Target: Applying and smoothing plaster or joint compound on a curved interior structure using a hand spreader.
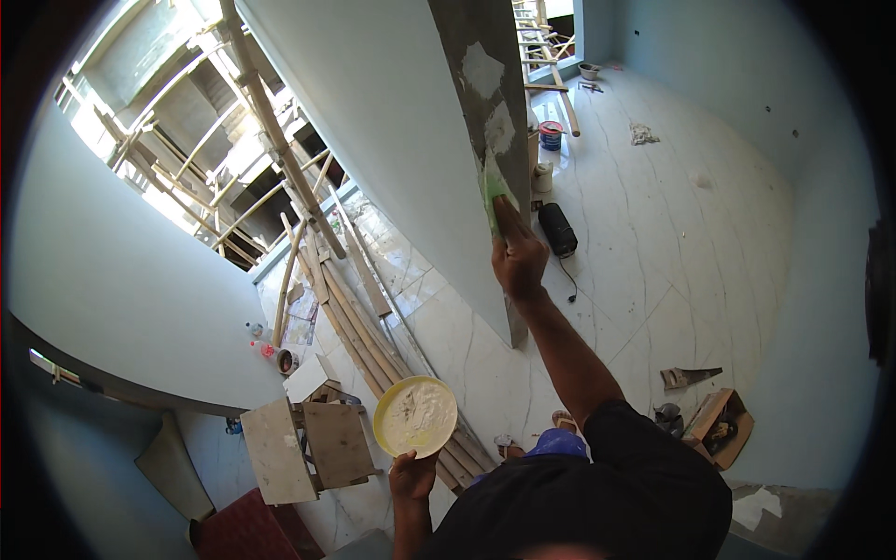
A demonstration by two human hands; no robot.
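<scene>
The right hand (519, 259) was clenched round the grip of a green putty scraper (495, 194), fingers wrapped tight, blade pressed flat to the grey wall edge (485, 103). Scraper's long axis ran up along that edge, blade end pointing away from the wrist toward the pale filler patches above it. The left hand (412, 472) gripped the near rim of a yellow bowl (416, 416) from below, fingers curled on it, thumb side hard to make out. Bowl sat level, holding white filler paste, well below & left of the wall edge.

Around the wall edge: a black cylinder w/ a cord (558, 230) lay on the white tiled floor (672, 233) just right of it; a red-lidded bucket (552, 134) and a pale tub (543, 176) stood near its far side. Bamboo poles (359, 327) lay bundled at the foot of the wall, left of the edge, running under the bowl. Further right of it, well apart, a handsaw (689, 376) and an open cardboard box (719, 427). Wooden boards on a stand (303, 448) sat left of the bowl. Nothing stood between scraper and wall.
</scene>
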